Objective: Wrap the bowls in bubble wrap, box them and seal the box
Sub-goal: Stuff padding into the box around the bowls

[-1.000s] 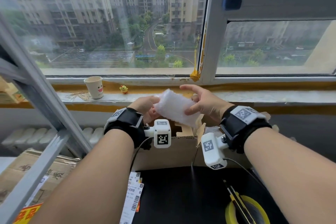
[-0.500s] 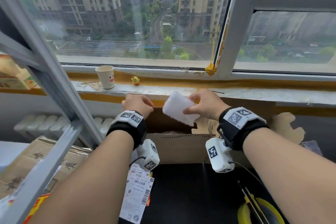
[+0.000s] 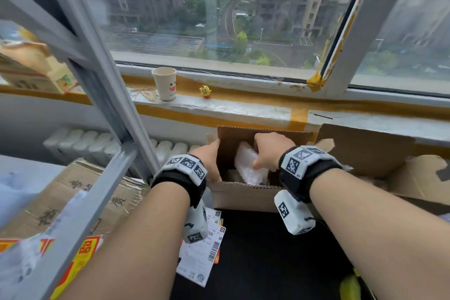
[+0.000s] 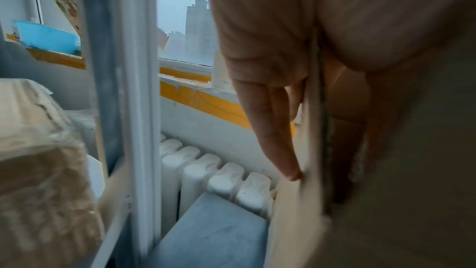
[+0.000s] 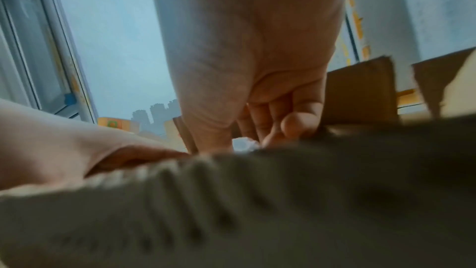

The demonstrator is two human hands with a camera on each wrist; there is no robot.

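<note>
The open cardboard box (image 3: pixel 243 193) stood on the black table (image 3: pixel 263 251), directly below the window sill (image 3: pixel 243 107), its far flap upright. The right hand (image 3: pixel 267 151) reached down into the box, fingers curled over a bundle wrapped in bubble wrap (image 3: pixel 246 165), thumb pressed to its near side. The bundle sat inside the box, tilted, its lower end below the near wall. Whether it rested on the box floor could not be determined. The right wrist view was largely blocked by blurred corrugated board; only a small white patch of the wrap showed past the fingers (image 5: pixel 260 123).

The left hand (image 3: pixel 207 158) held the left wall of the box. In the left wrist view, its straight fingers (image 4: pixel 268 129) lay flat against the outer face of that wall, with the thumb on the inner side.

Noted on the sill: a paper cup (image 3: pixel 164 83) printed with a smiling face, and a small yellow chick figure (image 3: pixel 205 91) to its right, apart from it. A white radiator (image 4: pixel 219 176) stood under the sill. Shipping labels (image 3: pixel 202 251) lay at the table's left edge.
</note>
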